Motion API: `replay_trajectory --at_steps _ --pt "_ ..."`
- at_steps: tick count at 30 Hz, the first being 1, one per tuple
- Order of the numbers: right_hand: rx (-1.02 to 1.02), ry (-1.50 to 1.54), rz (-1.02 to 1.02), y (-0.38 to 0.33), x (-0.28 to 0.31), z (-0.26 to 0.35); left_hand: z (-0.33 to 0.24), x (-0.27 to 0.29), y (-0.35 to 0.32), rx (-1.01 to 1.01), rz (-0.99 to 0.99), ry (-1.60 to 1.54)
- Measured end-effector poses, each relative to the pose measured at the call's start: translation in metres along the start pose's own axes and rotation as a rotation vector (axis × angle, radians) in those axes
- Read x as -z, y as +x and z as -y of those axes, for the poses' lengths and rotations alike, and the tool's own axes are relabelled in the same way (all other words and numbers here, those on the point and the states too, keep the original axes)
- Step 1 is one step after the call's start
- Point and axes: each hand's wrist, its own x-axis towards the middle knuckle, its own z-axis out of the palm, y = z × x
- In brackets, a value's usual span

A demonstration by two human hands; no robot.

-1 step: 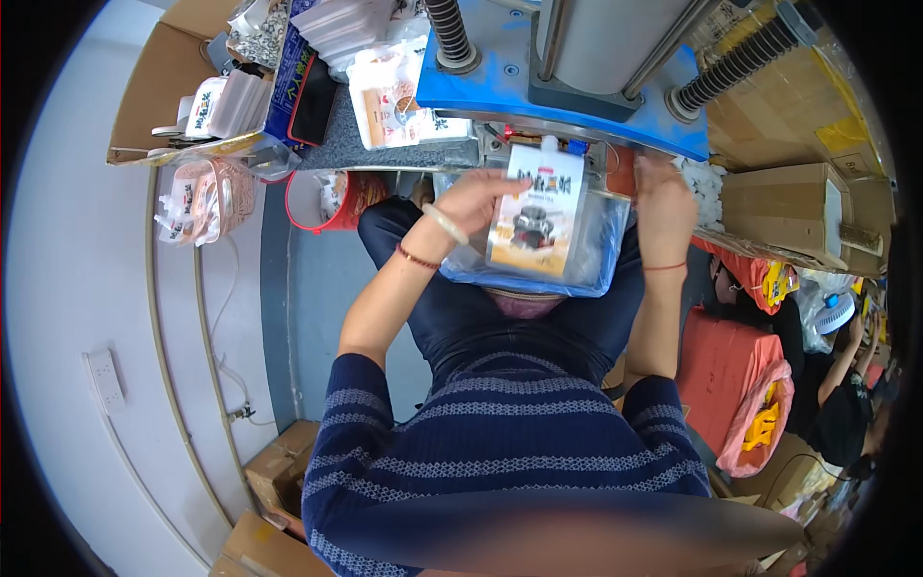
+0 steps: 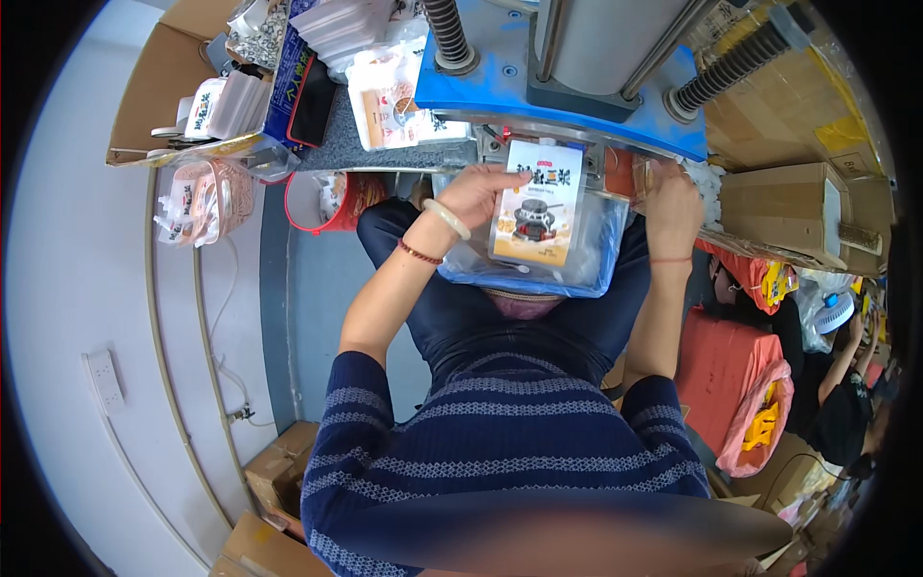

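My left hand (image 2: 473,200) pinches the left edge of a flat white-and-orange printed pouch (image 2: 535,216), thumb on its front. The pouch hangs upright over a blue-edged tray (image 2: 588,274) lined with clear plastic, which rests across my lap. Its top end lies right by the front edge of the blue press plate (image 2: 481,85). To the right, my right hand (image 2: 673,207) is raised with its fingers drawn together beside a heap of small white pieces (image 2: 710,188). Whatever those fingers hold is too small or hidden to make out.
Stacked pouches (image 2: 389,101) lie on the grey worktop (image 2: 361,154) at left, near a dark phone-like slab (image 2: 313,104). Below hang a red bucket (image 2: 306,207) and a pink basket (image 2: 226,197). Cardboard boxes (image 2: 784,212) stand right; another person (image 2: 836,404) is at far right.
The pouch has risen slightly, and its white spout no longer shows below the press. My right hand has shifted a little to the right and down.
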Motion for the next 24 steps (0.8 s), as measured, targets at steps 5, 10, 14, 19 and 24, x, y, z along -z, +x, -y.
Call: replay_trajectory --at_steps 5,10,14,19,24 --pt "0.189 0.035 0.048 0.032 -0.052 -0.057 0.008 0.003 0.008 -0.047 -0.041 0.183" --pt "0.376 0.144 -0.021 0.038 -0.061 -0.081 -0.027 0.052 -0.002 -0.899 -0.629 1.035" --pt "0.192 0.428 0.101 0.029 -0.049 -0.076 -0.002 0.091 -0.023 -1.042 -0.467 1.902" --pt "0.103 0.536 -0.062 -0.007 -0.009 -0.062 -0.002 0.08 -0.047 -1.142 -0.63 1.581" --pt "0.39 0.826 0.006 -0.064 0.006 -0.008 -0.007 0.019 -0.073 -0.76 -0.525 1.155"
